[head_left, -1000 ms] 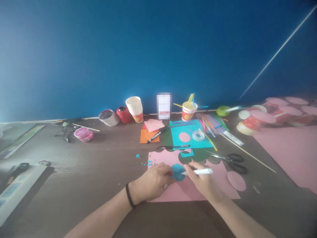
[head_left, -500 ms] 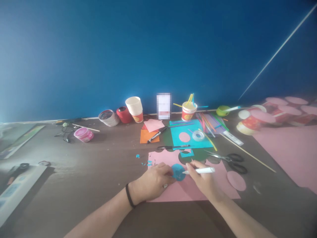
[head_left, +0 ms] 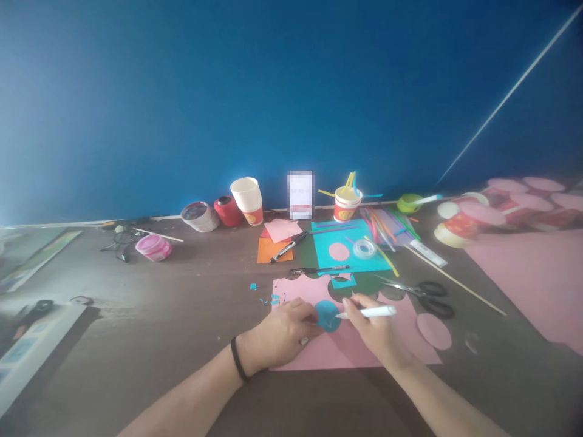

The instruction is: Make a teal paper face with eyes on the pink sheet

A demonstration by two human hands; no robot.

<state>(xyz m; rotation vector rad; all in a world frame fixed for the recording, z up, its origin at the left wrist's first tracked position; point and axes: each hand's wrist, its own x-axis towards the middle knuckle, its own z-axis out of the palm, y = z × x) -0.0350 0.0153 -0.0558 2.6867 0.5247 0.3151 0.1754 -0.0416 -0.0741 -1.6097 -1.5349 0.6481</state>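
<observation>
Marker (head_left: 378, 312), white, is grasped between the fingers of the right hand (head_left: 376, 335) at the lower centre of the frame, its tip directed at a blue disc (head_left: 328, 317); contact of the tip cannot be confirmed. The disc is placed over a notched pink sheet (head_left: 328, 358). The disc's left edge is touched by the fingertips of the left hand (head_left: 289, 335); whether it is pinched or merely pressed cannot be told. Scissors (head_left: 416, 292) are laid right of centre, near a pink circle (head_left: 434, 331).
</observation>
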